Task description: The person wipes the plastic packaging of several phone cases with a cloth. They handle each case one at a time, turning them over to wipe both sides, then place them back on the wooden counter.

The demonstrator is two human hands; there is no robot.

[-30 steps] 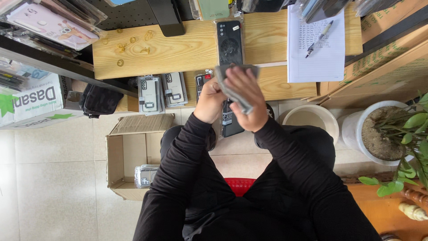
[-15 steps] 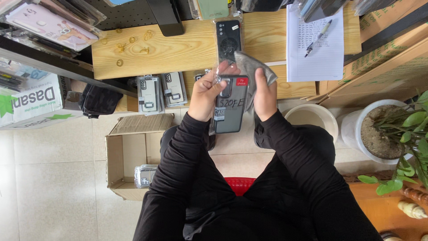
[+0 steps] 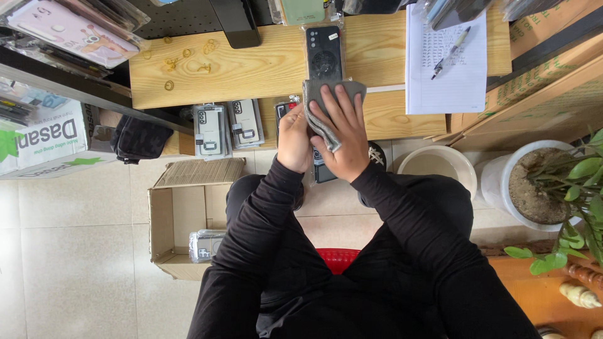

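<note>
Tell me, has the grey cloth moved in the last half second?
Yes. The cloth was lifted off to the right; now the right hand presses it flat over the packet, below the phone case.

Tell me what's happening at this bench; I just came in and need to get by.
A seated person in black sleeves presses a grey cloth with the right hand onto a packaged phone case that the left hand grips at its edge. Another dark packaged case lies on the wooden bench just beyond. An open cardboard box sits on the floor at the person's left.
</note>
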